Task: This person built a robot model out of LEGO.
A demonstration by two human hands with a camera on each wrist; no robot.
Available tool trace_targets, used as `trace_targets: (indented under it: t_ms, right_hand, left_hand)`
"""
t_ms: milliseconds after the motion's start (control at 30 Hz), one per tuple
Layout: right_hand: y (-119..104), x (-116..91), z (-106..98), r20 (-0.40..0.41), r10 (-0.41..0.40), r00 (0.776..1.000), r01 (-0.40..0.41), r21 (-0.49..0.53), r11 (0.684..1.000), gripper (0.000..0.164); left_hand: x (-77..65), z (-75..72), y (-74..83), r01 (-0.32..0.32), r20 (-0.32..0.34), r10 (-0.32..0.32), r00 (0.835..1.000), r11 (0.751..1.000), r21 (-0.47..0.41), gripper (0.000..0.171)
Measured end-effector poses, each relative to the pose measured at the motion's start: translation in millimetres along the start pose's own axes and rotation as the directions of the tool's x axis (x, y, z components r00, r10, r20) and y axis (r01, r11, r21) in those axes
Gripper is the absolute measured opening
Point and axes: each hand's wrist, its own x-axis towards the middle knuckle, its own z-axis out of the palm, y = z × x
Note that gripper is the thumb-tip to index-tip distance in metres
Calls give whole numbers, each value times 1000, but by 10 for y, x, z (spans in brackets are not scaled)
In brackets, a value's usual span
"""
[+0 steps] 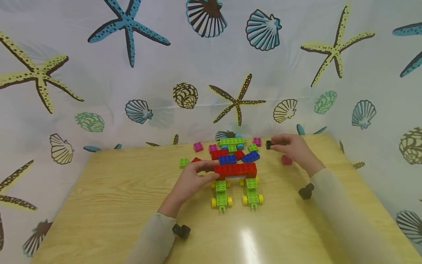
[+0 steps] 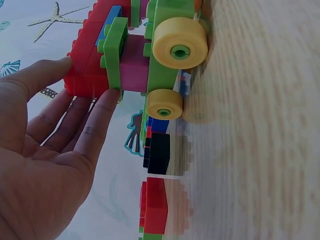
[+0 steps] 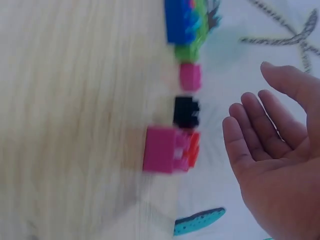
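In the head view my left hand (image 1: 192, 179) holds the left end of a toy-brick build, thumb on the near side and fingers at the far side. Red bricks (image 1: 235, 171) bridge its top, above two green wheeled bases (image 1: 221, 198) with yellow wheels (image 2: 180, 42). A magenta brick (image 2: 134, 62) sits between green pieces in the left wrist view. My right hand (image 1: 292, 150) hovers at the back right, fingers spread and nothing between them in the right wrist view. Closest to its fingertips is a black brick (image 1: 269, 144); a magenta brick (image 1: 286, 160) lies under the hand.
Behind the build lie blue bricks (image 1: 227, 159), red bricks (image 1: 219, 154), a green brick (image 1: 184, 163) and several magenta bricks (image 1: 198, 147). A green wheeled base (image 1: 232, 141) with blue wheels stands at the wooden table's (image 1: 132, 198) back edge, against a shell-patterned cloth (image 1: 158, 80).
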Motion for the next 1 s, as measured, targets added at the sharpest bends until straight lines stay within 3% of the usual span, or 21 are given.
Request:
trace_targets:
  t_ms: [167,367,533,733,1000]
  right_hand:
    - [88,262,-110,43,2,999,3,-126,992,53]
    - [69,440,-90,74,3,997,16,-253,967,50]
    - [79,551,-43,76,17,997,7,-309,951,47]
    - [152,644,4,73,-52,996,76,-400,913,45]
    - [183,670,38,63,-102,993,120,-421,899,42]
  left_hand:
    - [-7,4,-12,-1,13,1,1000,1000,-13,42]
    - [-13,-5,-13,-1,10,1,1000,1000,-12,41]
    - [-11,-16,-18,-3,9,3,1000,1000,-8,40]
    - [-8,-11,-10,-2,9,2,1000,1000,-2,40]
    - [-14,-20,-13,16,14,-16,1000,1000,-22,42]
